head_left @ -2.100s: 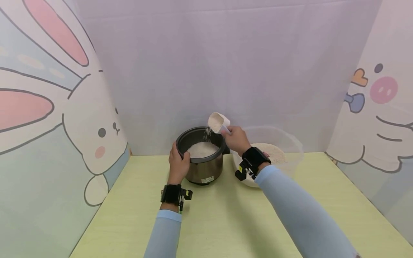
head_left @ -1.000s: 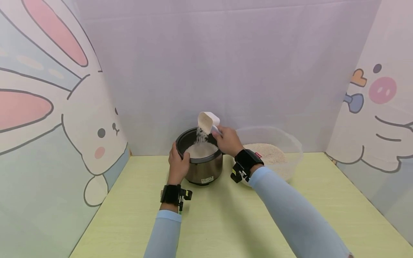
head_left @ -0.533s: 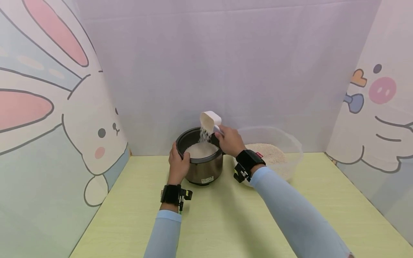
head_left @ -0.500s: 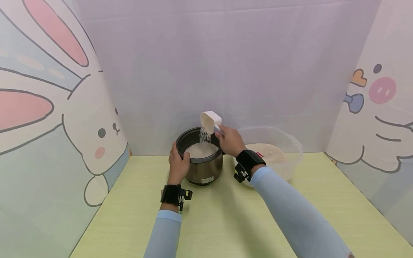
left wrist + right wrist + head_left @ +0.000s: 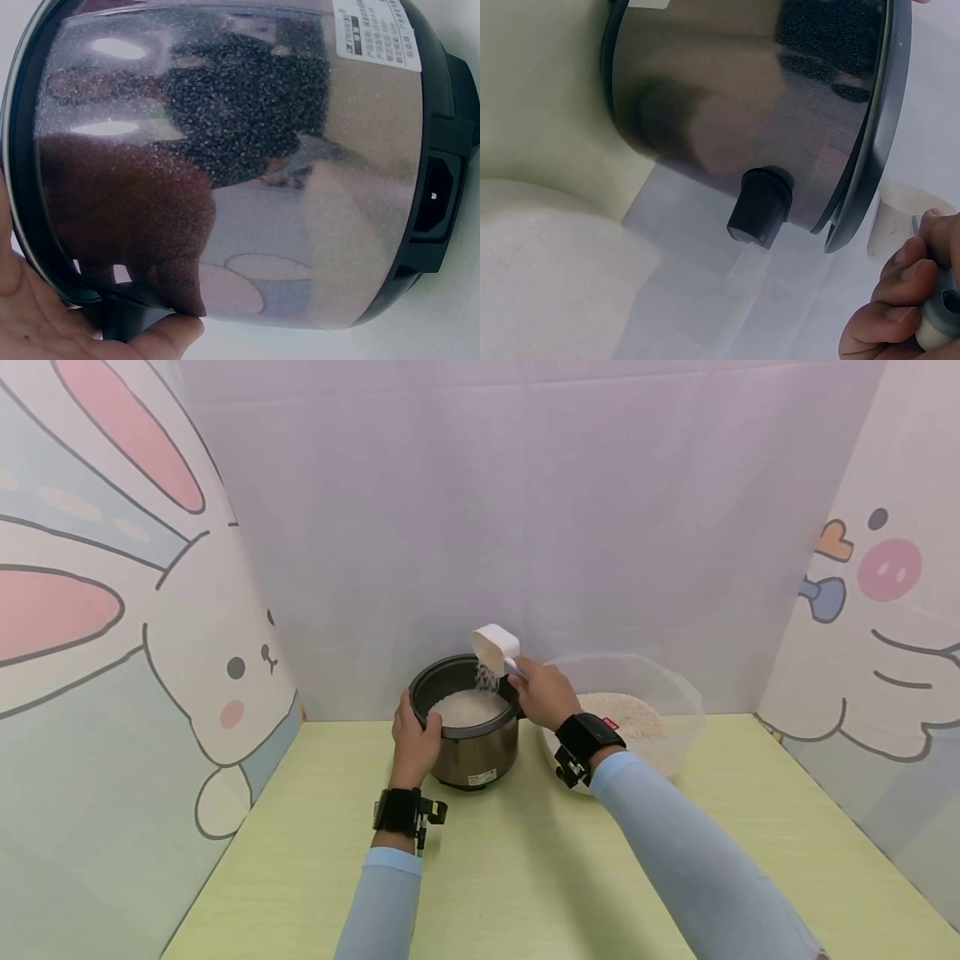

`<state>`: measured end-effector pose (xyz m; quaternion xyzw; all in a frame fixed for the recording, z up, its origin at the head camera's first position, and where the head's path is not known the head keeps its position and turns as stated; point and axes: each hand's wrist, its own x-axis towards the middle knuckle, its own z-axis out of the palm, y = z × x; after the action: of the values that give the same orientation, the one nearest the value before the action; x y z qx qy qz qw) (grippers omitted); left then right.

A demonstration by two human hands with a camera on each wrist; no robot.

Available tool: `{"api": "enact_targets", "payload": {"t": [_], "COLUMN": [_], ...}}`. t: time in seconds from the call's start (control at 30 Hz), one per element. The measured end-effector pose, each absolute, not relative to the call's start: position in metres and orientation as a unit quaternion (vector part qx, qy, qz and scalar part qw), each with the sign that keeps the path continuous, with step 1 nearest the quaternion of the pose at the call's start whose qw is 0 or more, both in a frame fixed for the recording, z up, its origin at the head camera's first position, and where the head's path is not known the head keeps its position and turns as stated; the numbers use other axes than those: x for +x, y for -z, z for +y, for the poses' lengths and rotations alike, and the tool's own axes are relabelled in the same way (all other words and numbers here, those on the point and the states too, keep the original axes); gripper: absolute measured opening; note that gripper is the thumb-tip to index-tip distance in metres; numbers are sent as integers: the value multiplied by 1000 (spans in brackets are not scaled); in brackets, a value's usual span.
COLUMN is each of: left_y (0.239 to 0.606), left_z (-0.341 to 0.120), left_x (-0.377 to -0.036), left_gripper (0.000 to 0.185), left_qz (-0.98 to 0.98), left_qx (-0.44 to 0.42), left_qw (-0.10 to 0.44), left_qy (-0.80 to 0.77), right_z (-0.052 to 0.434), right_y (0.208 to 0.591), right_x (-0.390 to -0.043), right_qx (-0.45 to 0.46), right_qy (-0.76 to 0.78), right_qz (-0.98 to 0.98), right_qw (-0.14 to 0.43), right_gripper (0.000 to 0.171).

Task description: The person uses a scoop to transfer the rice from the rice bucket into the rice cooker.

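Head view. I see my left hand (image 5: 415, 745) clasped on the near left rim of the rice cooker (image 5: 468, 727), thumb hooked over the edge, the fingers wrapped round the outer wall where I cannot see them. The cooker stands on the yellow-green table (image 5: 525, 868), near the back wall. My right hand (image 5: 542, 692) is closed round the handle of the white scoop (image 5: 495, 647), which is tilted mouth-down above the right side of the open pot; a thin stream of grains falls into the rice (image 5: 467, 706) heaped inside. The handle is almost wholly covered by the fingers. Just right of the cooker stands the clear plastic bowl (image 5: 678, 693), partly hidden behind my right wrist and its black wrist strap (image 5: 589, 737); how close the bowl comes to the cooker I cannot tell.

Left wrist view. The cooker's polished side (image 5: 240, 165) fills the picture, cut off at every edge; only part of the palm (image 5: 45, 322) and one finger show at the bottom left, against the dark rim. A printed label (image 5: 375, 34) is too small to read.

Right wrist view. The cooker's wall (image 5: 742, 112) and a black knob (image 5: 759, 206) are seen from below. The curled fingers (image 5: 889, 315) grip the grey handle end at the lower right corner, cut off by the frame; the scoop's cup is blurred behind the rim.
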<state>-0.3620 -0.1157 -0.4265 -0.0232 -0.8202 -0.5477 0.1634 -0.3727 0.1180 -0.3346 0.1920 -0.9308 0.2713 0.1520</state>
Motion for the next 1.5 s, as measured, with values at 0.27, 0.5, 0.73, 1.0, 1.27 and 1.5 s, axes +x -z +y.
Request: {"api": "enact_targets", "payload": {"t": [0.27,0.5,0.73,1.0,1.27,1.5], "left_y": [425,425,427,428,428,429], "left_z": [-115,-114,-115,-115,-115,-116], "left_x": [-362,-362,-363,-364,-364,-365], "left_gripper": [75,75,75,75,75,75], "left_qz": [-820,-820,-821,-820,-821,-821], "left_qx": [-21,-20,-21,-22,-24,-25], "left_qw": [165,161,165,168,165,166], "left_qy": [547,549,546,547,546,546], "right_z": [118,119,119,120,122,129], "right_y": [337,342,343,347,349,348], "right_x": [-372,-372,-368,-366,-366,-366], "right_qx": [200,217,230,240,241,238], "right_qy": [-248,-211,-193,-167,-159,-192], "right_qz": [-937,-940,-942,-944,-945,-938], "right_qw": [146,157,148,152,154,162], "right_gripper": [33,34,39,33,34,36]}}
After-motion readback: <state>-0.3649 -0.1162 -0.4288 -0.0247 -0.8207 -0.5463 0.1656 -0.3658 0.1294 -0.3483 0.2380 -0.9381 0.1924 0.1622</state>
